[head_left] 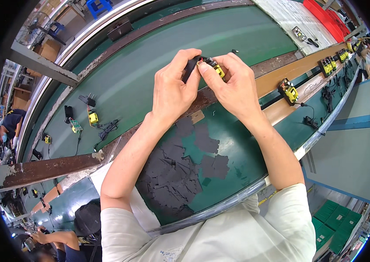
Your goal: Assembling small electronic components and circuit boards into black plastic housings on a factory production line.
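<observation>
Both hands meet above the near rail of the green conveyor belt. My left hand (175,85) is closed around a black plastic casing (189,70), its open side turned toward the right. In my right hand (236,83) a small circuit board (218,70) with a yellow-wrapped transformer is gripped, the thumb pressing near the casing's edge. The board and casing touch or nearly touch; the fingers hide exactly how they meet. Below my wrists, a loose pile of thin black cut sheets (167,179) lies on the green worktable (246,148), with a few sheets spread to its right.
Opened adapters with boards and cords (92,117) lie on the belt (137,83) at left. More yellow-and-black boards (289,92) stand along the wooden ledge at right. A red tray (324,19) is at the far right. A co-worker's arm (58,238) shows at lower left.
</observation>
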`<state>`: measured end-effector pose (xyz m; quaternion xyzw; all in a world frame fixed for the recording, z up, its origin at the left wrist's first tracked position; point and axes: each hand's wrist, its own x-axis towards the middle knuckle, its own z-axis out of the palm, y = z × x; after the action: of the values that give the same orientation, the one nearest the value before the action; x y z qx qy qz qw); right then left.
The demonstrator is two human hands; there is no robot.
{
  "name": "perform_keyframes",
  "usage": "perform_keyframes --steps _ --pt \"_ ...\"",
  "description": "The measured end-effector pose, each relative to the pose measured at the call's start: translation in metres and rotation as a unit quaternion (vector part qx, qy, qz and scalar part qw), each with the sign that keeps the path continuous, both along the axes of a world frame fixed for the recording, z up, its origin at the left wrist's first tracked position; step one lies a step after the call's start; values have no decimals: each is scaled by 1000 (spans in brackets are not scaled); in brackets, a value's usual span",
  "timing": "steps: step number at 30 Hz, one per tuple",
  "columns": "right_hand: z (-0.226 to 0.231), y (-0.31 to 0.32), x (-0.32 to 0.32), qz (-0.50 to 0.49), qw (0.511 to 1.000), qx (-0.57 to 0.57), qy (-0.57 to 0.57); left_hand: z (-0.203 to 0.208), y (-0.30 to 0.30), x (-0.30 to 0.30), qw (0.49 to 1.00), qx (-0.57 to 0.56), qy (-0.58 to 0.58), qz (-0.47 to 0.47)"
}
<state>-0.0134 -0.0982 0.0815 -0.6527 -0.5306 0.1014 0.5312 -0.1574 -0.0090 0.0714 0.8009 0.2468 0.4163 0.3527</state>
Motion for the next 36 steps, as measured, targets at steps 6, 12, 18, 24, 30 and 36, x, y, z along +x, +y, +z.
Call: perform_keyframes --steps 6,12,18,24,30,36 --pt "1 -2 2 -29 999 21 -30 0 -12 -2 930 -292 -132 -179" --pt "-10 -2 -10 44 993 94 -58 -2 -3 4 926 -295 -195 -134" --pt "-10 0 -6 72 975 40 207 -1 5 2 915 -340 -187 -110" --pt "3 -5 5 92 958 -55 264 -5 4 3 926 -300 -183 -138" --pt "-10 0 14 82 975 -32 205 -5 5 4 927 -312 -162 -130" --pt "0 -12 14 25 998 24 -55 -1 15 0 931 -319 -153 -85"
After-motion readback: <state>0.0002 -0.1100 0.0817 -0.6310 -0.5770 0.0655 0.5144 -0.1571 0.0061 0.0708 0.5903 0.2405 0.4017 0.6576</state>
